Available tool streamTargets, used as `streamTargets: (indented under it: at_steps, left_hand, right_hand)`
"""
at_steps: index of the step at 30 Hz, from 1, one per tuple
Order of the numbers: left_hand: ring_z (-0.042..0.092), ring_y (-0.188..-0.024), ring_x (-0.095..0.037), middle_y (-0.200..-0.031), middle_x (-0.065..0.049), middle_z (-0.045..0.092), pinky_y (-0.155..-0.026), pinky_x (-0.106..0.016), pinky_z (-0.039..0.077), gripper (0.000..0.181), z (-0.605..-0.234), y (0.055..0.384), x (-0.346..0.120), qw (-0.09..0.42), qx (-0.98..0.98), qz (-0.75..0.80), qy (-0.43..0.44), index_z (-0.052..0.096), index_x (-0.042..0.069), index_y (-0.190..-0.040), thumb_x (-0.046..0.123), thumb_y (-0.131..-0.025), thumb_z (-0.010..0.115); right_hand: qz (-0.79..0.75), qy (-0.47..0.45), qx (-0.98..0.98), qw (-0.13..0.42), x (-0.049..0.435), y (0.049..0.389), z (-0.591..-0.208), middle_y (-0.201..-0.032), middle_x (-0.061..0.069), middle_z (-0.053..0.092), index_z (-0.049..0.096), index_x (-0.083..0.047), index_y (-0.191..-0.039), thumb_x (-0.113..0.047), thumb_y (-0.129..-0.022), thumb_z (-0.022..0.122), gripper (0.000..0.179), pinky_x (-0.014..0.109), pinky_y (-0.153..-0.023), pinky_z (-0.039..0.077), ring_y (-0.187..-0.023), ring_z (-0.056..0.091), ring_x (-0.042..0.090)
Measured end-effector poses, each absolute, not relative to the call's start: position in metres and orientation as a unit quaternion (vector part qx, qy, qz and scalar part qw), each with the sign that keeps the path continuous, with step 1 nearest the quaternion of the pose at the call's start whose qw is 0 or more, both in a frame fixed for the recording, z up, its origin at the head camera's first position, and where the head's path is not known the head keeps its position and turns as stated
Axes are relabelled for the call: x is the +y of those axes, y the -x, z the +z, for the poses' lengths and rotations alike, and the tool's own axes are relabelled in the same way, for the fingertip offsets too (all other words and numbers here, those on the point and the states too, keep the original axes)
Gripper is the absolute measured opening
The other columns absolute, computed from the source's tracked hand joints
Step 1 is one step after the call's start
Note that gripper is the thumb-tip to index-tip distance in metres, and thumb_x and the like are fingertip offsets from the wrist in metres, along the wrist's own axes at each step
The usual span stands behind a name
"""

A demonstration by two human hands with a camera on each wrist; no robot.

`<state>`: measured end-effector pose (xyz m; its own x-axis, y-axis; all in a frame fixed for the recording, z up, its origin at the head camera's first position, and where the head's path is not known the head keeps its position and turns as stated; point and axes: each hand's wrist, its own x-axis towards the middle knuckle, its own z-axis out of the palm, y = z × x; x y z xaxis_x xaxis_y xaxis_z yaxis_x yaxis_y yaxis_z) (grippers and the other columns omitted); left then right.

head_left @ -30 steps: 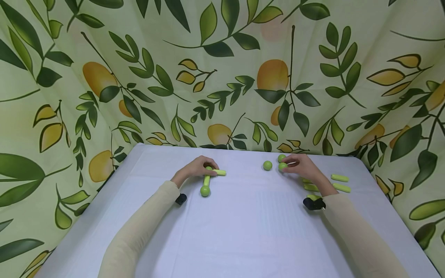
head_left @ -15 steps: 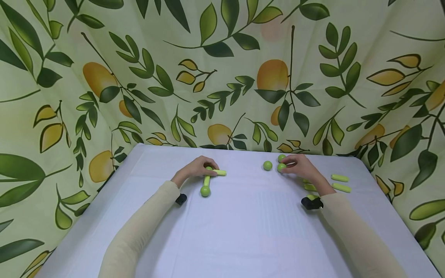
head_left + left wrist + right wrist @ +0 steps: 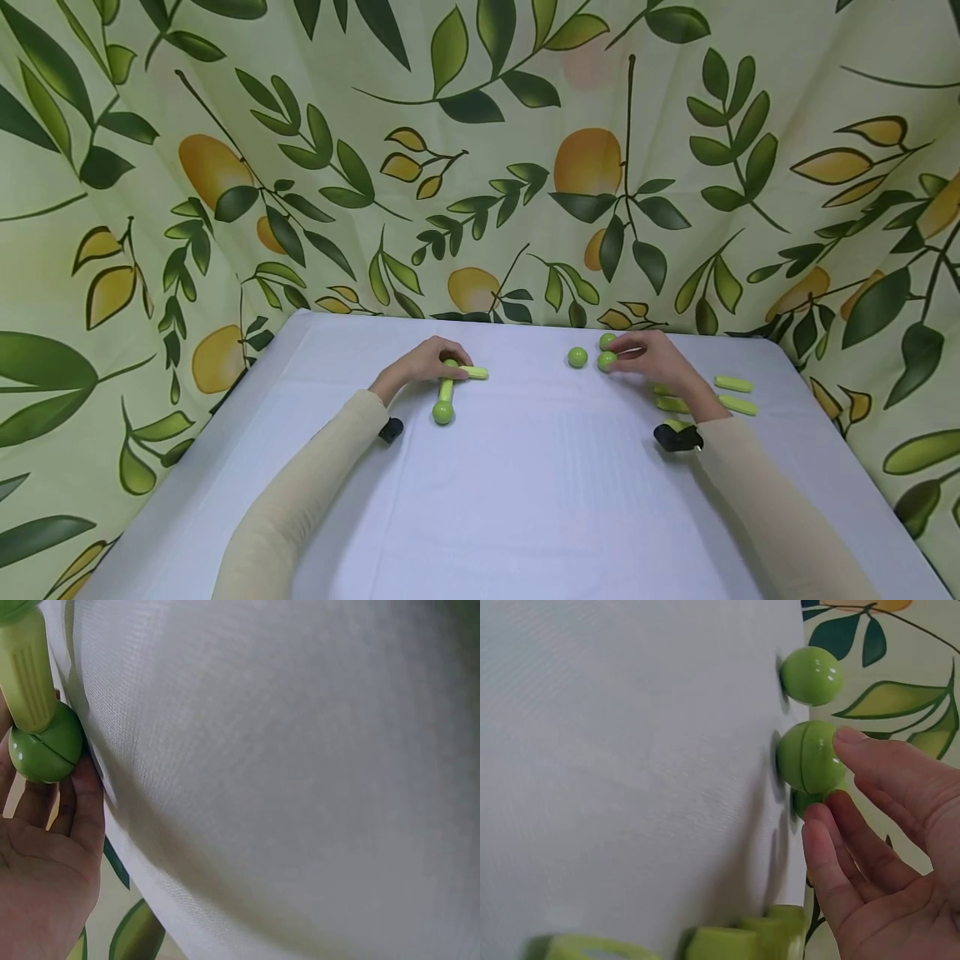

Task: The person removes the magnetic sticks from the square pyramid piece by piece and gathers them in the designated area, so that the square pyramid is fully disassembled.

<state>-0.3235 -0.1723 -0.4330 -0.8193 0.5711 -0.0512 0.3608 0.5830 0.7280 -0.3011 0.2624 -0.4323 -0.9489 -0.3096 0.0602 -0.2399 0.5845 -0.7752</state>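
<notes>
In the head view my left hand [image 3: 431,361] holds a green ball joint [image 3: 49,746] where two yellow-green sticks meet. One stick [image 3: 477,372] points right past the thumb. The other stick [image 3: 446,389] runs toward me and ends in a second green ball [image 3: 442,412]. At the back right, my right hand [image 3: 648,358] has its thumb and a finger at a grooved green ball [image 3: 810,757], pinching it at its side. Another green ball [image 3: 608,342] sits just behind it, partly hidden in the right wrist view. A third loose ball [image 3: 577,357] lies to the left.
Several yellow-green sticks [image 3: 737,405] lie on the right of the white-covered table [image 3: 495,500], some under my right forearm and wrist. A curtain printed with leaves and fruit [image 3: 480,208] hangs along the table's back edge. Each wrist wears a black camera [image 3: 678,438].
The ball at my right fingers has shifted very slightly left. My right wrist dipped left a little and came back. The left hand and its joined pieces stay still.
</notes>
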Motion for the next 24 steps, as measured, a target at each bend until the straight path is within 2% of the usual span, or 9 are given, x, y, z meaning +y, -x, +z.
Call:
streamTargets:
  at_steps: [9,18,24]
  left_hand:
    - [0.06,-0.098,-0.017,-0.106,0.0,0.071,-0.092,-0.034,0.047,0.014,-0.433,0.325,-0.172,0.141,0.882,0.364,-0.265,0.077,0.007,-0.105,0.01,-0.091,0.079]
    - [0.061,-0.1,-0.018,-0.106,0.001,0.071,-0.093,-0.036,0.048,0.015,-0.432,0.324,-0.175,0.14,0.884,0.361,-0.262,0.077,0.008,-0.106,0.011,-0.091,0.079]
    - [0.062,-0.106,-0.02,-0.111,-0.002,0.07,-0.096,-0.035,0.049,0.023,-0.432,0.326,-0.183,0.131,0.881,0.359,-0.279,0.075,0.004,-0.112,0.012,-0.091,0.079]
  right_hand:
    - [-0.438,0.144,0.887,0.029,0.273,0.298,-0.421,-0.126,0.024,0.064,0.065,0.006,-0.126,-0.014,-0.092,0.078,0.042,0.035,-0.087,0.053,-0.113,0.061,0.04]
    - [-0.453,0.15,0.879,0.013,0.271,0.296,-0.412,-0.126,0.026,0.062,0.064,0.007,-0.127,-0.009,-0.093,0.076,0.039,0.023,-0.082,0.052,-0.112,0.062,0.038]
    - [-0.481,0.182,0.858,0.007,0.259,0.295,-0.405,-0.123,0.028,0.063,0.064,0.008,-0.125,-0.006,-0.092,0.076,0.038,0.021,-0.084,0.052,-0.111,0.063,0.039]
